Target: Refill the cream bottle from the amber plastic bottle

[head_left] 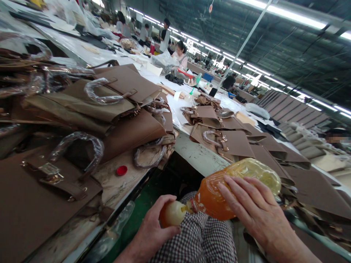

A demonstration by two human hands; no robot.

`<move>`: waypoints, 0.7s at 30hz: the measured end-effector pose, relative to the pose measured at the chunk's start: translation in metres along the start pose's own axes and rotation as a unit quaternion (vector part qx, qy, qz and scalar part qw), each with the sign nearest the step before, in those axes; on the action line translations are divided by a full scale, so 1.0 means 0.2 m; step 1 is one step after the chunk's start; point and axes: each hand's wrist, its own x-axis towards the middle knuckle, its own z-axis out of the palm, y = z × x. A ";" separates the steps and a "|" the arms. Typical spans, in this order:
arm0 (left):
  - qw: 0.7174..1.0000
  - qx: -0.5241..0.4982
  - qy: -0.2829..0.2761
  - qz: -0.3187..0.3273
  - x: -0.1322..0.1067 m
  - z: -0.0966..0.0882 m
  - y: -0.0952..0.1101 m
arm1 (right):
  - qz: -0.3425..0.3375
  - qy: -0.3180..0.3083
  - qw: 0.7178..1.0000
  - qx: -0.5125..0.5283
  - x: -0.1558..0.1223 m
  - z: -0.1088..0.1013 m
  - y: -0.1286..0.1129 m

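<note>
My right hand (252,204) grips a large clear plastic bottle (214,193) of orange-amber liquid, tilted with its neck down to the left. The bottle's mouth meets the top of a small whitish bottle (175,214), and a yellowish stream or nozzle shows between them. Around that small bottle, above my lap, the fingers of my left hand (155,223) are wrapped; orange liquid shows at its far side. A red cap (121,170) lies on the worn table edge to the left. Whether liquid is flowing, I cannot tell.
Brown handbags with plastic-wrapped handles (90,153) are piled on the left table. More brown bags (236,144) lie in a row to the right. A dark gap separates the tables. A green-tipped bottle (189,95) stands farther back, and several people work beyond.
</note>
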 end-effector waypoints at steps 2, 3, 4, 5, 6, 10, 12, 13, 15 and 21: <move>1.000 0.002 -0.002 0.002 0.00 0.00 0.00 | 0.000 0.001 1.000 0.001 0.00 0.00 0.00; 1.000 0.005 0.000 0.004 0.00 0.00 0.01 | 0.000 0.000 1.000 0.001 0.01 -0.01 0.00; 1.000 0.009 0.002 0.005 0.00 0.00 0.01 | 0.000 -0.001 1.000 0.002 0.01 -0.01 0.00; 1.000 0.012 0.003 0.006 0.00 0.00 0.01 | 0.001 -0.003 1.000 0.002 0.01 -0.01 0.00; 1.000 0.013 0.004 0.007 0.00 0.00 0.02 | 0.001 -0.004 1.000 0.002 0.01 -0.01 0.00; 1.000 0.014 0.002 0.002 0.00 0.00 0.03 | -0.002 -0.009 1.000 0.008 0.00 0.00 0.00; 1.000 0.011 0.003 0.002 0.00 0.00 0.03 | 0.005 0.001 1.000 0.011 -0.01 0.01 0.00; 1.000 0.008 0.003 0.003 0.00 0.00 0.03 | 0.009 0.006 1.000 0.014 -0.02 0.02 0.00; 1.000 0.001 0.004 0.004 0.00 0.00 0.02 | 0.015 0.010 1.000 0.017 -0.03 0.02 0.00; 1.000 0.001 0.001 0.008 -0.01 0.00 0.01 | 0.018 0.003 1.000 0.023 -0.04 0.02 -0.01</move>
